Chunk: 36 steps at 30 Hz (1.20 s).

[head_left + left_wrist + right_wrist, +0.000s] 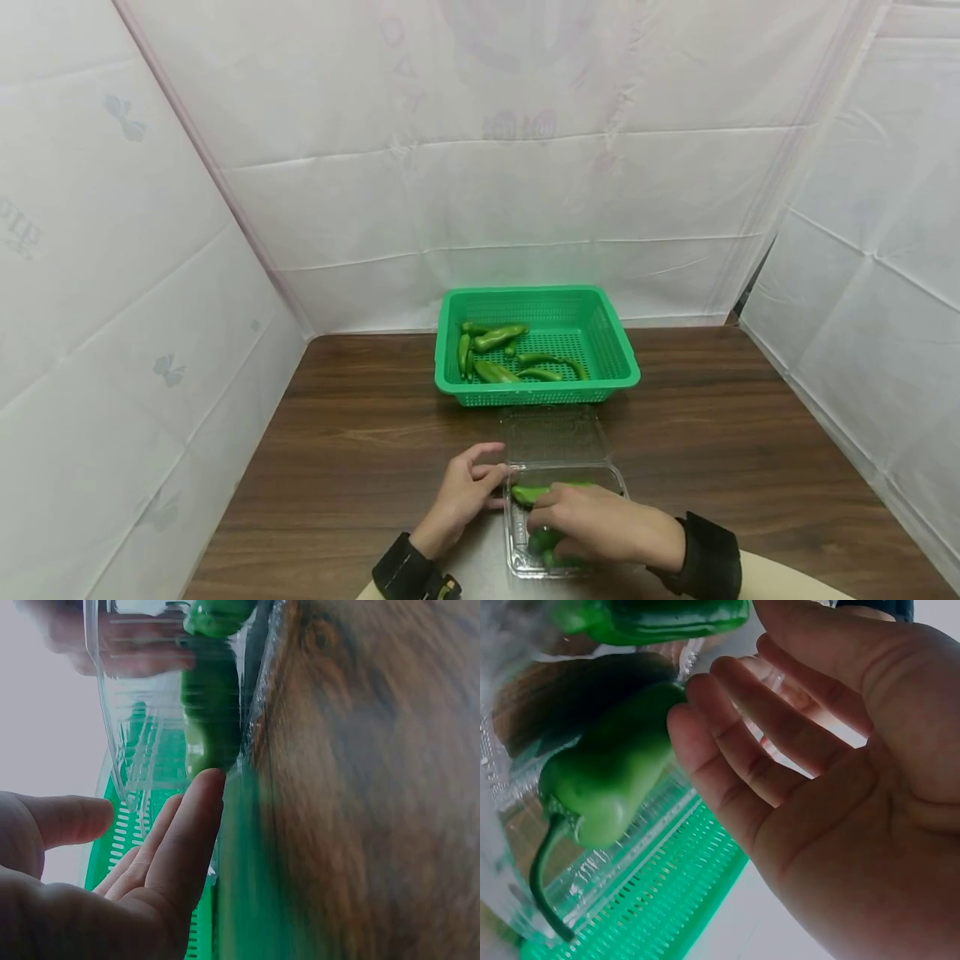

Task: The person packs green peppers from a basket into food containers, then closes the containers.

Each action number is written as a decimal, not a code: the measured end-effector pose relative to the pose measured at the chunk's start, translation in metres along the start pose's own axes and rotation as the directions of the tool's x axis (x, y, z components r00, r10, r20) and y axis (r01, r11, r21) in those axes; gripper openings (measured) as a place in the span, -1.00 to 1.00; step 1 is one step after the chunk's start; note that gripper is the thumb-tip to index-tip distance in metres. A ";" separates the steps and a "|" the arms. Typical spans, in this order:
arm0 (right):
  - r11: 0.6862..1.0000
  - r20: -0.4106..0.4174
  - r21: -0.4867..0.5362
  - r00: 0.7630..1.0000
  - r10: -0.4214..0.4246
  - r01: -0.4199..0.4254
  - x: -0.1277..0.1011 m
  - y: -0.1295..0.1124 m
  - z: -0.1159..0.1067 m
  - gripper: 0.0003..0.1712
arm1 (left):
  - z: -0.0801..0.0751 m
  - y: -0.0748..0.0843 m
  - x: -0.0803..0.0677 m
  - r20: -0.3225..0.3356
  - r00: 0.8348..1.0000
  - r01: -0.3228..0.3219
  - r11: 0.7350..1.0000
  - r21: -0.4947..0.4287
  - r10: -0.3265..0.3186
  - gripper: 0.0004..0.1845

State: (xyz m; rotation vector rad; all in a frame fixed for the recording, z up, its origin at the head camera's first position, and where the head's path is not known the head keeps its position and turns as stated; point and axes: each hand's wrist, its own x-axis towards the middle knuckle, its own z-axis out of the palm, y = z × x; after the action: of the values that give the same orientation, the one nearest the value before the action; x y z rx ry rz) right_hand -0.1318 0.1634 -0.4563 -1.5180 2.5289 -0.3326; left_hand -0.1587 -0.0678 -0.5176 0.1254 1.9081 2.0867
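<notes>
Clear clamshell container (517, 533) on bench (360, 442): left hand (459, 497), open, steadied its wall; right hand (600, 525), fingers straight, pressed green pepper (607, 776) inside. Advised: seat pepper flat, clear of the rim.

Head view is evenly, softly lit with wide-angle bending at the edges. The left wrist view is dim and smeared beyond the fingers (196, 825); the right wrist view is backlit, blurred beside the fingertips (697, 742).

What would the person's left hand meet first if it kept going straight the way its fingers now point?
Most likely the clear plastic container: the left hand points right at its near left wall, fingertips apparently touching it already. A green pepper lies just behind that wall.
</notes>
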 end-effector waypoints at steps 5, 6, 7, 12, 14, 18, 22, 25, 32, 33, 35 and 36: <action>1.000 -0.013 0.024 1.000 -0.003 0.004 -0.005 0.002 -0.006 -0.65 | -0.004 0.000 0.001 -0.044 0.998 -0.044 0.998 0.041 0.045 -0.53; 1.000 -0.019 0.030 1.000 -0.007 0.008 -0.006 0.002 -0.007 -0.65 | -0.005 0.001 0.002 -0.052 0.997 -0.049 0.997 0.055 0.052 -0.53; 0.999 -0.026 0.040 1.000 -0.009 0.010 -0.007 0.002 -0.009 -0.66 | -0.007 0.001 0.003 -0.060 0.997 -0.053 0.996 0.070 0.057 -0.54; 0.998 -0.051 0.067 0.999 -0.017 0.021 -0.012 0.003 -0.017 -0.65 | -0.015 0.006 0.009 -0.096 0.993 -0.061 0.994 0.090 0.069 -0.54; 0.997 -0.060 0.081 0.998 -0.016 0.021 -0.013 0.004 -0.018 -0.65 | -0.019 0.008 0.010 -0.111 0.991 -0.071 0.994 0.082 0.080 -0.54; 0.994 -0.087 0.106 0.996 -0.021 0.030 -0.014 0.004 -0.020 -0.67 | -0.024 0.013 0.013 -0.148 0.982 -0.102 0.992 0.078 0.113 -0.57; 0.993 -0.108 0.112 0.994 -0.020 0.032 -0.014 0.004 -0.021 -0.67 | -0.027 0.020 0.017 -0.203 0.962 -0.172 0.983 0.072 0.183 -0.65; 0.994 -0.118 0.102 0.993 -0.019 0.031 -0.014 0.004 -0.021 -0.67 | -0.030 0.027 0.019 -0.250 0.932 -0.252 0.965 0.071 0.262 -0.74; 0.996 -0.136 0.076 0.990 -0.031 0.041 -0.017 0.007 -0.019 -0.67 | -0.044 0.043 0.028 -0.377 0.848 -0.364 0.927 0.097 0.372 -0.73; 0.996 -0.138 0.079 0.990 -0.030 0.042 -0.017 0.007 -0.019 -0.68 | -0.046 0.045 0.029 -0.399 0.839 -0.362 0.927 0.101 0.371 -0.72; 0.996 -0.144 0.080 0.989 -0.027 0.039 -0.018 0.008 -0.021 -0.68 | -0.049 0.048 0.033 -0.433 0.820 -0.356 0.926 0.129 0.375 -0.70; 0.997 -0.147 0.075 0.989 -0.026 0.037 -0.019 0.009 -0.022 -0.69 | -0.050 0.049 0.034 -0.448 0.812 -0.345 0.927 0.148 0.374 -0.69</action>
State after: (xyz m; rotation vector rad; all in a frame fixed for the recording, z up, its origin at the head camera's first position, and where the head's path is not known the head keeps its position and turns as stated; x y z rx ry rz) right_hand -0.1362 0.1862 -0.4366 -1.5592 2.5695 -0.5589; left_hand -0.2129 -0.1095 -0.4794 -0.0136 2.3872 2.4867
